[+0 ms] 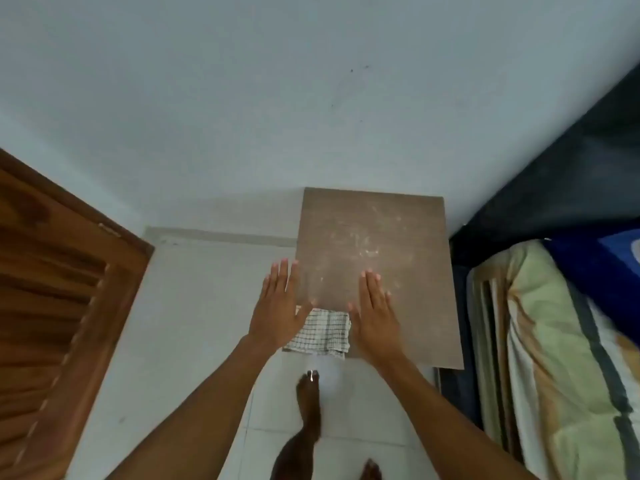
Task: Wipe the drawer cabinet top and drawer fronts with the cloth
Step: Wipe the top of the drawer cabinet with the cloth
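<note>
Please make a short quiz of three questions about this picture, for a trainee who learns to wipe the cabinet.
1. True or false: the left hand grips the cloth.
2. Where does the cloth lie on the cabinet top? A) at the near left corner B) at the far right corner C) in the middle
3. Fill in: the pale marks on the top are thickest toward the ____ side.

Key
1. False. Both hands are open and flat, and the right hand is empty as well.
2. A. It lies between the two hands and hangs a little over the near edge.
3. Far.
</note>
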